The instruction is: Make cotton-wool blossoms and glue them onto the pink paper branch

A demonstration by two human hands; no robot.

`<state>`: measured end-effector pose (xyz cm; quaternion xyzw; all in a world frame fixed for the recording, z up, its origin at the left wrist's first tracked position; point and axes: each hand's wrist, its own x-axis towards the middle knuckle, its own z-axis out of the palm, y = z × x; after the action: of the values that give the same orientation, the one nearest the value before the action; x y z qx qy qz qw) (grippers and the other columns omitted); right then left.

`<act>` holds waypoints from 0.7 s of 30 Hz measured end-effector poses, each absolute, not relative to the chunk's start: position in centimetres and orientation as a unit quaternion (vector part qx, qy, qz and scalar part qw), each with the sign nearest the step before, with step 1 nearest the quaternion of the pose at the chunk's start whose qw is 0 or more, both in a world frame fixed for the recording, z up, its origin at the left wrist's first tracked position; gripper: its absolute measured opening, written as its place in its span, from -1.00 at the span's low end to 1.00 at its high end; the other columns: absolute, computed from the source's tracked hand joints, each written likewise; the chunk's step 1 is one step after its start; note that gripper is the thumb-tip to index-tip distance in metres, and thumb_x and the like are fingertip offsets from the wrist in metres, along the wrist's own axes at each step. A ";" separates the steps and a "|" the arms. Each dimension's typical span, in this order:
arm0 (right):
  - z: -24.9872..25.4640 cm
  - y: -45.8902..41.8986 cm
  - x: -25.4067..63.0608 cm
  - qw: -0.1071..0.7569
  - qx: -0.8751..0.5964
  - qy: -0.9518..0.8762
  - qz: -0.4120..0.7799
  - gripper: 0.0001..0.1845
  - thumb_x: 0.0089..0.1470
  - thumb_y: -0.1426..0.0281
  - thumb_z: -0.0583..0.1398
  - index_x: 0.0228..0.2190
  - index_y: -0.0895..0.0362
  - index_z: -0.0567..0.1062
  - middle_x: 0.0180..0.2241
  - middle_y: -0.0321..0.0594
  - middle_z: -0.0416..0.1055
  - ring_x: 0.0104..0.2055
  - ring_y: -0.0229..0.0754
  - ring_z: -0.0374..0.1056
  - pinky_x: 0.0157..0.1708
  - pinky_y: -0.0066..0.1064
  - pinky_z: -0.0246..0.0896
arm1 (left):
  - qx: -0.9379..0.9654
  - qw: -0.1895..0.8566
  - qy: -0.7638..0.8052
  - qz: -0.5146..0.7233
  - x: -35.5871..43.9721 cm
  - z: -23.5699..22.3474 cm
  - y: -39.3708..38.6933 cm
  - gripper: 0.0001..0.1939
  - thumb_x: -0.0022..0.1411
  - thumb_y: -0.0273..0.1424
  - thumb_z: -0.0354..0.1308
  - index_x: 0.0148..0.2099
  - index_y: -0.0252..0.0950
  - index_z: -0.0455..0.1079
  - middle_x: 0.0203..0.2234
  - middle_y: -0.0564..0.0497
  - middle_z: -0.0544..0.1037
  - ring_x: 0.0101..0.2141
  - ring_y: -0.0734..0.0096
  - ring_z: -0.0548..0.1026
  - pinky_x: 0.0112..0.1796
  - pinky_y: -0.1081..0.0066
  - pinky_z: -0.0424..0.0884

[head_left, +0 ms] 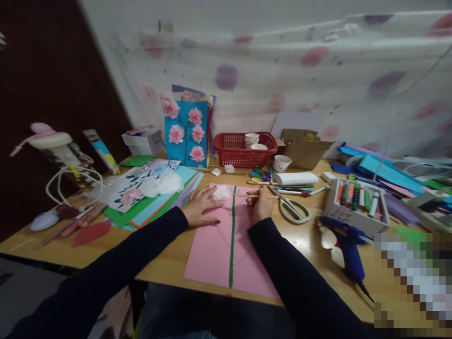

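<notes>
A sheet of pink paper (212,254) lies before me, with a thick green stripe (231,245) down its middle and thin curved pencil lines branching off. Near its top left sits a tuft of white cotton (221,192). My left hand (202,206) rests flat on the sheet's left edge, fingers spread, fingertips at the cotton. In my right hand (261,206), closed over the right side of the sheet, is a thin wooden stick (242,195) pointing left towards the cotton. Whether its tip touches the cotton I cannot tell.
White-handled scissors (294,211) and a blue glue gun (348,249) lie to the right, by a box of markers (356,202). Behind stand a red basket (233,155) and a blue flower card (185,132). More cotton (162,183) lies on coloured papers at left.
</notes>
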<state>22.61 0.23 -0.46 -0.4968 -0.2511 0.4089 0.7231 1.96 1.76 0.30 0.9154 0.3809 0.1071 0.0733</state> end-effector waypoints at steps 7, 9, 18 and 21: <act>-0.9 -0.1 22.8 0.728 -0.448 -0.232 0.464 -0.59 -0.02 0.14 0.16 -0.64 0.22 0.44 -0.76 -0.31 0.28 -0.71 -0.38 0.16 -0.69 -0.56 0.07 | 0.886 0.090 0.328 0.315 -0.6 0.6 3.3 -0.93 0.14 -0.46 0.18 -0.33 -0.21 0.48 -0.31 0.04 0.60 -0.21 0.32 0.48 -0.08 0.20 0.25; -1.0 -0.3 22.8 0.731 -0.438 -0.237 0.465 -0.66 -0.10 0.17 0.25 -0.57 0.23 0.47 -0.70 -0.29 0.34 -0.66 -0.37 0.21 -0.65 -0.56 0.11 | 0.869 0.099 0.334 0.351 -0.7 0.6 3.3 -0.95 0.12 -0.46 0.21 -0.40 -0.25 0.45 -0.42 0.05 0.59 -0.32 0.36 0.49 -0.17 0.26 0.29; 0.4 -2.9 23.1 0.631 -0.573 -0.382 0.358 -0.78 0.03 0.22 0.22 -0.30 0.08 0.48 -0.39 -0.24 0.43 -0.47 -0.28 0.33 -0.54 -0.48 0.26 | 0.936 0.101 0.287 0.175 -1.1 -0.2 0.1 -0.53 0.17 -0.13 0.14 0.07 -0.23 0.32 0.07 -0.11 0.40 0.05 0.18 0.34 0.09 0.09 0.15; 0.5 -3.3 24.2 0.515 -0.603 -0.551 0.259 -0.76 0.16 0.27 0.11 -0.17 0.06 0.47 -0.18 -0.14 0.46 -0.19 -0.15 0.40 -0.24 -0.34 0.35 | 0.950 0.075 0.286 0.099 -1.3 -0.7 -0.7 -0.30 0.11 0.02 0.11 0.22 -0.17 0.15 0.22 -0.10 0.21 0.19 0.10 0.16 0.17 -0.02 -0.06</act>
<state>24.23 -3.34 0.50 -0.6031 -0.5507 0.2594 0.5155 -1.29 -0.66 -0.73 0.9500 0.2864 0.0991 0.0754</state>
